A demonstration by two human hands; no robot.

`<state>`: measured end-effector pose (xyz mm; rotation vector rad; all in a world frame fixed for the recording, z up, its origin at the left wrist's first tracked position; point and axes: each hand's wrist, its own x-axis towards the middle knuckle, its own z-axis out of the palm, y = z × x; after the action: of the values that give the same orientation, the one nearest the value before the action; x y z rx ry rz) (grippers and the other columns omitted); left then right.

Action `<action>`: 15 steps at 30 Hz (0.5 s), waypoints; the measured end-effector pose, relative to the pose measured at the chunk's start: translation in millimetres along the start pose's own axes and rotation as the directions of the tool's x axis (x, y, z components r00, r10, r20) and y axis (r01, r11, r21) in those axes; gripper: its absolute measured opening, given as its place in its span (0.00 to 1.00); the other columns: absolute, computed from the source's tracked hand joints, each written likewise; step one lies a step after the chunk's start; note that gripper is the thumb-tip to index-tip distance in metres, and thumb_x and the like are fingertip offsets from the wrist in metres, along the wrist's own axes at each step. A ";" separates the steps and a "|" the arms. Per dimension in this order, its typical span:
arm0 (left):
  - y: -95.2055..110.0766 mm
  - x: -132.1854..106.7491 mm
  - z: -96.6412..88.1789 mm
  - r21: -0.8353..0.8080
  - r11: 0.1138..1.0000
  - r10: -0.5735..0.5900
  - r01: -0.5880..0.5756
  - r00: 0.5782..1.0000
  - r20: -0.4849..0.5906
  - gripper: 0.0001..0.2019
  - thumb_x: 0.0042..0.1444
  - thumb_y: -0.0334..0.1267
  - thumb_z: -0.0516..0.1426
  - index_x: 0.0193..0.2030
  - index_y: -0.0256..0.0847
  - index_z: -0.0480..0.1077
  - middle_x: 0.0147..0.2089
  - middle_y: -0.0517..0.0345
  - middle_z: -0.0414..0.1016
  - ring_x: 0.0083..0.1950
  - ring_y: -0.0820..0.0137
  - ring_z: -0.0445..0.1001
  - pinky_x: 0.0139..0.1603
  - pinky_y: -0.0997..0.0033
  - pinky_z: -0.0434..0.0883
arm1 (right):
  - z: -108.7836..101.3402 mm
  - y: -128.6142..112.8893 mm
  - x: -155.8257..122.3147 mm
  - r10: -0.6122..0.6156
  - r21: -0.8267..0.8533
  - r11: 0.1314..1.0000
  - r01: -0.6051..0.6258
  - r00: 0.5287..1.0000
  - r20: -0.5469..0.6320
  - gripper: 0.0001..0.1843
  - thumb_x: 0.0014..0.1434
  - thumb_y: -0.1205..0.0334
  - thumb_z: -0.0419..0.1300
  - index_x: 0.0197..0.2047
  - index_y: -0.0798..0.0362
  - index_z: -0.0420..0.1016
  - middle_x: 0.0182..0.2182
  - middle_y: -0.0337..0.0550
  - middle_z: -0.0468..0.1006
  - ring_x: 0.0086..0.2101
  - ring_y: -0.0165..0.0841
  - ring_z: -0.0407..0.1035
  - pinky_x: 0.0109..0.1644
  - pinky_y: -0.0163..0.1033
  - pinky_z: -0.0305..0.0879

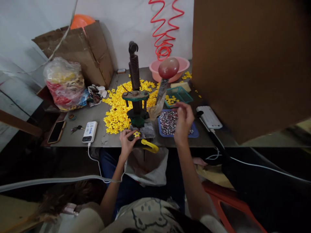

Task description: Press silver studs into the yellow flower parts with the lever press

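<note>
The left hand rests at the foot of the press; its fingers are curled, with the tips against a yellow star part; whether they grip it cannot be told; the star lies on a metal plate at the press base; a yellow clip lies at the counter edge just below; the right hand hangs above a blue tray of small mixed parts; its fingers are drawn together, and any held item cannot be made out; a heap of yellow stars lies left of the press; a red-knobbed lever rises to its right; a teal tray and pink basin stand behind; a power bank, phone, plastic bag and cardboard box lie to the left.
</note>
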<state>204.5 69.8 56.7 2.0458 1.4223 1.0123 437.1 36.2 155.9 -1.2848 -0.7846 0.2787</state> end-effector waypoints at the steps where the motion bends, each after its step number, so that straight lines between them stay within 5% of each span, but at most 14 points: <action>1: -1.0 2.5 2.7 0.027 1.000 -0.009 0.009 1.000 0.000 0.17 0.49 0.40 0.69 0.48 0.51 0.79 0.47 0.54 0.72 0.51 0.60 0.69 0.56 0.58 0.64 | 4.8 -13.8 16.9 -0.013 0.056 0.998 0.013 1.000 0.008 0.20 0.63 0.44 0.51 0.46 0.50 0.71 0.45 0.48 0.77 0.44 0.38 0.73 0.47 0.44 0.70; 4: -2.0 9.6 11.9 0.076 0.997 -0.030 0.031 1.000 -0.003 0.16 0.50 0.42 0.68 0.47 0.50 0.79 0.50 0.52 0.72 0.52 0.57 0.67 0.54 0.56 0.63 | 30.2 -66.3 58.5 -0.028 0.294 0.956 -0.020 0.987 0.159 0.23 0.67 0.41 0.44 0.48 0.49 0.68 0.46 0.45 0.76 0.44 0.35 0.74 0.46 0.42 0.69; 7: -2.9 14.2 18.3 0.115 0.992 -0.054 0.056 0.998 -0.017 0.15 0.49 0.44 0.69 0.44 0.46 0.80 0.51 0.50 0.72 0.54 0.55 0.65 0.53 0.56 0.62 | 53.4 -111.5 63.6 -0.140 0.451 0.890 -0.060 0.908 0.396 0.32 0.68 0.38 0.32 0.48 0.50 0.68 0.35 0.40 0.75 0.35 0.32 0.74 0.39 0.40 0.68; 9: -4.0 15.5 20.7 0.129 0.989 -0.067 0.070 0.997 -0.028 0.15 0.49 0.45 0.69 0.43 0.45 0.80 0.51 0.49 0.72 0.54 0.55 0.65 0.53 0.56 0.62 | 55.2 -123.7 39.3 -0.248 0.525 0.851 0.018 0.895 0.372 0.35 0.66 0.33 0.32 0.36 0.50 0.70 0.22 0.37 0.68 0.22 0.31 0.65 0.30 0.39 0.62; 11: -4.3 16.3 22.1 0.133 0.988 -0.072 0.075 0.997 -0.028 0.15 0.49 0.43 0.69 0.43 0.45 0.80 0.51 0.49 0.72 0.54 0.54 0.65 0.53 0.56 0.61 | 43.7 -121.5 0.3 -0.332 0.579 0.801 0.150 0.917 0.221 0.33 0.64 0.32 0.41 0.24 0.49 0.65 0.15 0.36 0.59 0.17 0.30 0.55 0.26 0.41 0.56; 15: 0.8 19.2 20.5 0.129 0.988 -0.081 0.082 0.997 -0.015 0.12 0.50 0.41 0.68 0.42 0.45 0.80 0.50 0.48 0.72 0.54 0.53 0.66 0.53 0.55 0.61 | 8.5 -100.2 -58.7 -0.353 0.499 0.850 0.168 0.885 0.304 0.27 0.64 0.40 0.45 0.28 0.50 0.72 0.22 0.41 0.69 0.27 0.35 0.67 0.34 0.43 0.65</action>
<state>224.6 88.3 50.3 2.0563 1.6005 0.9194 366.4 -21.6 228.1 -0.6600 -1.1443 0.4714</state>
